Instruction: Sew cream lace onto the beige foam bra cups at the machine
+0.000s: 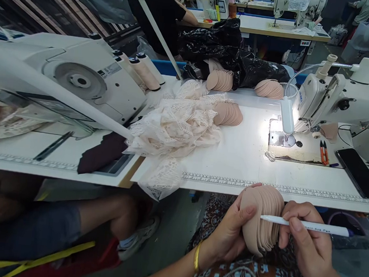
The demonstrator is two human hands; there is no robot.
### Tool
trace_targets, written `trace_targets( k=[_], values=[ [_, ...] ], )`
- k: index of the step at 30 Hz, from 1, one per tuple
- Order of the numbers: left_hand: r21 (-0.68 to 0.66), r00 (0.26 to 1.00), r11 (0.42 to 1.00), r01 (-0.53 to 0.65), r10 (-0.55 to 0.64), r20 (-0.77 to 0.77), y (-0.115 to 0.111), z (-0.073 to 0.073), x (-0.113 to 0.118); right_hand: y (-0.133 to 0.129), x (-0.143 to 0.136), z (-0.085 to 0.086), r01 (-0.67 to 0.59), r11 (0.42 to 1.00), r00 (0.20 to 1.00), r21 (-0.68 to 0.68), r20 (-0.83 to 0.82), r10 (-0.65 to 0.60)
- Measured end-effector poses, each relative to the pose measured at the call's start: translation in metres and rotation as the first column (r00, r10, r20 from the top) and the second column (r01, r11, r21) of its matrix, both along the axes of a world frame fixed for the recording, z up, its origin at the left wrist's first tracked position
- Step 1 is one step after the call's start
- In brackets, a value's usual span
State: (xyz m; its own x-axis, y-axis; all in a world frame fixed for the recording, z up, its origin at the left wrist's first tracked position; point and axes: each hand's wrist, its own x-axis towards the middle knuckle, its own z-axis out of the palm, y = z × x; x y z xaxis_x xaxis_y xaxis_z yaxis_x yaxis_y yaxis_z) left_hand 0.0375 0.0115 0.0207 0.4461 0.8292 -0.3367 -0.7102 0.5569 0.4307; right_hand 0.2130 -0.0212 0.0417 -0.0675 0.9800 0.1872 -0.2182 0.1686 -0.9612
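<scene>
A fanned stack of beige bra cups (267,210) rests above my lap, just in front of the table edge. My left hand (231,229) grips the stack from its left side, thumb on the front cup. A white marker pen (322,227) lies across the fingers of my right hand (308,240), which is closed on it. The pen's tip points left and overlaps the front of the stack in view. Whether the tip touches a cup I cannot tell. Fingertips of my right hand are beside the stack's right edge.
A lit sewing machine (333,100) stands at the right, with orange thread snips (323,152) and a black phone (360,172). Cream lace (176,120) and more beige cups (228,114) lie left of it. A co-worker's leg (107,213) is at lower left.
</scene>
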Motion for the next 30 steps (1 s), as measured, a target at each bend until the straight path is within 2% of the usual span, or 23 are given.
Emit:
trace_targets(
  k=[4,8,11,14,16,18,19,21,23,24,25,26,28,30],
  values=[
    [-0.004,1.000,1.000,0.006,-0.006,0.000,0.000,-0.001,-0.001,-0.001,0.001,0.000,0.023,0.999,1.000,0.042,0.010,-0.023],
    [-0.004,1.000,1.000,0.004,-0.004,-0.002,-0.001,0.001,0.001,-0.003,0.002,-0.001,-0.036,0.999,0.995,0.036,0.091,0.032],
    [0.010,1.000,1.000,0.008,-0.008,-0.026,-0.001,0.001,0.003,-0.001,0.003,-0.001,-0.064,0.992,0.991,0.109,0.126,0.050],
    [0.058,0.995,0.998,0.008,-0.002,-0.104,0.001,0.000,-0.001,0.005,0.012,0.003,-0.036,0.983,0.989,0.181,0.149,0.008],
    [0.162,0.972,0.984,0.071,-0.032,-0.232,0.005,0.001,-0.009,0.012,0.022,0.009,0.013,0.987,0.962,0.157,0.267,-0.055],
    [0.324,0.905,0.925,0.198,-0.045,-0.424,0.011,0.004,-0.018,0.020,0.030,0.018,0.014,0.998,0.906,0.062,0.422,-0.039],
    [0.411,0.856,0.869,0.275,-0.027,-0.516,0.014,0.006,-0.023,0.024,0.032,0.022,-0.017,1.000,0.875,-0.006,0.484,0.017],
    [0.563,0.764,0.714,0.415,0.062,-0.642,0.021,0.010,-0.029,0.030,0.030,0.030,-0.127,0.983,0.817,-0.130,0.549,0.178],
    [0.661,0.713,0.558,0.502,0.165,-0.681,0.027,0.010,-0.031,0.035,0.023,0.034,-0.222,0.956,0.770,-0.191,0.568,0.292],
    [0.693,0.705,0.511,0.509,0.215,-0.676,0.029,0.008,-0.031,0.037,0.019,0.034,-0.229,0.952,0.769,-0.203,0.562,0.305],
    [0.719,0.705,0.499,0.484,0.264,-0.658,0.031,0.006,-0.030,0.039,0.015,0.033,-0.209,0.957,0.789,-0.203,0.542,0.288],
    [0.740,0.714,0.525,0.420,0.312,-0.627,0.032,0.002,-0.029,0.040,0.012,0.031,-0.161,0.967,0.831,-0.197,0.502,0.240],
    [0.744,0.761,0.642,0.187,0.385,-0.523,0.033,-0.005,-0.025,0.041,0.005,0.026,-0.022,0.981,0.933,-0.193,0.349,0.090],
    [0.637,0.861,0.771,-0.008,0.329,-0.388,0.030,-0.010,-0.019,0.041,-0.003,0.020,0.069,0.979,0.991,-0.192,0.125,-0.045]
  ],
)
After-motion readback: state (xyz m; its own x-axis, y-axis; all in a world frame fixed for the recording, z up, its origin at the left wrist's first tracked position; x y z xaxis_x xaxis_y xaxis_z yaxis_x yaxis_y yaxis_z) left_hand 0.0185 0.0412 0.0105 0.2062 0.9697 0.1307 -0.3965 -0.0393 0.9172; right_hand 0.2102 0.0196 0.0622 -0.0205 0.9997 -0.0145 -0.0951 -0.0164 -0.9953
